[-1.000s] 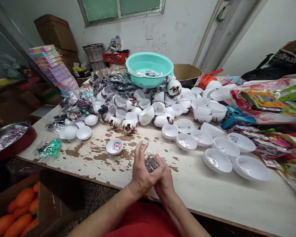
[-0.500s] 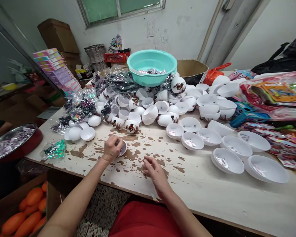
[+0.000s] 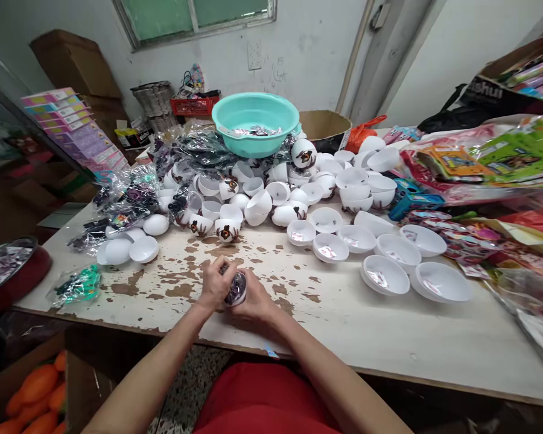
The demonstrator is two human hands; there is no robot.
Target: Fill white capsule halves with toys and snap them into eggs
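Note:
Near the front of the table, both hands meet at a small white egg-shell half [image 3: 241, 298] with a dark purple plastic-wrapped packet [image 3: 235, 287] inside it. My right hand [image 3: 256, 298] curls around the shell's right side. My left hand [image 3: 214, 286] is closed at its left edge, fingers on the packet; their tips are partly hidden. Just behind are white shell halves with a printed orange eye [image 3: 227, 231]. To the right, several open white shell halves [image 3: 384, 275] each hold a small printed sachet [image 3: 328, 252].
A turquoise basin [image 3: 256, 144] of sachets stands behind the shell pile. Plastic-wrapped dark toys [image 3: 131, 196] and a bag of green pieces [image 3: 79, 284] lie at left. Colourful packaging [image 3: 493, 160] covers the right side. A red bowl [image 3: 20, 289] is beyond the left edge.
My right hand has moved left from open above the table to wrap the shell half. My left hand stays at the shell, which is now tilted with the packet showing. The view has turned right.

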